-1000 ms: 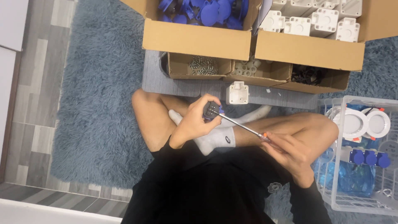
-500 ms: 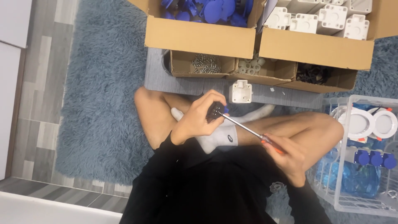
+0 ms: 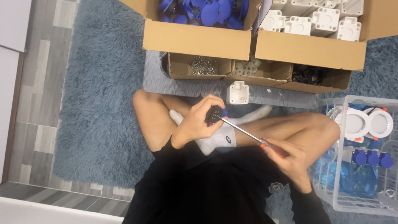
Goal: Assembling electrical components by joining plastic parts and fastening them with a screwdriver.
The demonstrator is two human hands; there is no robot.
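Two hands work one screwdriver (image 3: 242, 132) over crossed legs. The left hand (image 3: 199, 122) has its grip clamped on a small dark part (image 3: 214, 115) with a blue edge, and the screwdriver tip meets that part just right of the fingers. The right hand (image 3: 288, 157) has its grip closed around the orange handle, down and right of the left grip, with the steel shaft slanting between them. Just above the left grip a white housing (image 3: 239, 92) lies on a grey mat (image 3: 166, 79). Beyond it sit small boxes of screws (image 3: 202, 66) and large boxes of blue and white parts. Right of the right grip stands a wire basket (image 3: 365, 199).
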